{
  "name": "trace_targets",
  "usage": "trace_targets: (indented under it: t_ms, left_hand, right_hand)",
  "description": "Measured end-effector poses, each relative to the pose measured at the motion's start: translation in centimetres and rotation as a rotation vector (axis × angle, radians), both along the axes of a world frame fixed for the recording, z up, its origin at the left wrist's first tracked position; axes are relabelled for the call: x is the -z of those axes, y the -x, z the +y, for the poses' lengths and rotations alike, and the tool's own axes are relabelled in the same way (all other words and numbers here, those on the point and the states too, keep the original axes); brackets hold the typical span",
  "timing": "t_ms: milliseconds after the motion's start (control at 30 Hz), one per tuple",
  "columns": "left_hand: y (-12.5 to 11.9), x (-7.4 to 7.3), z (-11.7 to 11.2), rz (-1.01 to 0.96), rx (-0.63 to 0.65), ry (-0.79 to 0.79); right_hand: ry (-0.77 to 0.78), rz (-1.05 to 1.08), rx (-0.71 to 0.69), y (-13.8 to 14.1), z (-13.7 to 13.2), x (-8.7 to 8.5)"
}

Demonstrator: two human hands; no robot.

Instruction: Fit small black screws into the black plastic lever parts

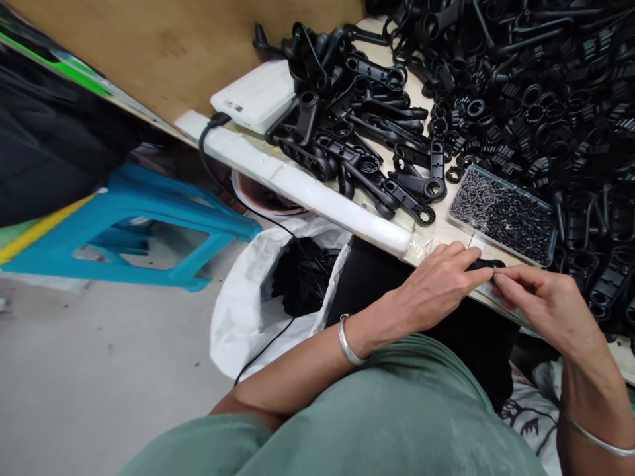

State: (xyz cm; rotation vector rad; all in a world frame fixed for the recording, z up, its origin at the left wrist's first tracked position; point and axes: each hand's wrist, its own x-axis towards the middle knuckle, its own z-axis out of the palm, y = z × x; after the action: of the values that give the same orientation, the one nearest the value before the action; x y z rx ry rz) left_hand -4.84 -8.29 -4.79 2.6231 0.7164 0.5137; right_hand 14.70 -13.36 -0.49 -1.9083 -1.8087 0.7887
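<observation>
At the table's front edge my left hand (439, 284) is closed on a small black plastic part (483, 264), holding it by its left end. My right hand (546, 297) meets it from the other side, thumb and forefinger pinched at the part's right end. Whatever is between those right fingertips is too small to make out. Just beyond both hands lies a clear shallow box (503, 213) full of tiny screw-like pieces, some grey and some black.
Black plastic arms (367, 158) lie loosely left of the box, with a large heap of black parts (536, 86) behind it. A white power bank (258, 96) with a cable sits near the edge. Below are a white sack (238, 330) and a blue stool (149, 244).
</observation>
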Motion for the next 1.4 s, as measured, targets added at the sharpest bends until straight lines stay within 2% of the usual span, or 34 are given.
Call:
trace_targets:
  t_ms: [100,167,367,600,767,867,1000,1100,1167,1233,1267,1333,1400]
  left_hand:
    - [-0.1,-0.2,0.0,0.023,-0.002,0.008]
    - [-0.1,-0.2,0.0,0.042,0.002,0.018]
    - [-0.2,0.0,0.1,0.027,0.003,0.009]
    - [-0.1,0.1,0.0,0.009,0.006,-0.009]
    - [-0.1,0.4,0.0,-0.058,-0.002,0.030]
    - [-0.2,0.7,-0.1,-0.167,-0.020,0.073]
    - [-0.4,1.1,-0.4,-0.285,-0.065,0.092]
    - [-0.5,1.4,-0.4,-0.326,-0.079,0.096]
    - [-0.5,1.7,-0.3,-0.349,-0.079,0.092]
    - [-0.5,2.1,-0.1,-0.389,-0.082,0.072]
    - [-0.5,2.3,-0.1,-0.409,-0.085,0.062]
    - [-0.5,2.6,0.0,-0.441,-0.095,0.048]
    - [-0.5,2.8,-0.1,-0.457,-0.115,0.047]
  right_hand:
    - [0.149,0.117,0.031,-0.2,0.5,-0.1]
    - [0.199,0.100,0.052,-0.2,0.5,0.0]
    - [0.130,-0.154,-0.009,-0.1,-0.3,0.4]
    - [0.230,-0.108,-0.103,-0.3,0.5,-0.2]
    - [0.077,-0.363,-0.215,0.4,0.8,-0.8]
    - [0.023,-0.630,-0.246,1.6,0.4,-0.7]
    - [0.063,-1.032,-0.214,4.9,-0.1,-1.0]
    - [0.134,-1.109,-0.175,7.0,0.0,-1.5]
    - [0.147,-1.074,-0.136,6.9,0.2,-1.5]
    - [0.138,-0.903,-0.086,5.5,0.3,-1.2]
    - [0.138,-0.748,-0.045,4.6,0.3,-0.9]
    - [0.159,-0.282,0.044,2.5,-0.1,-0.1]
    - [0.131,0.101,0.185,1.1,-0.8,0.6]
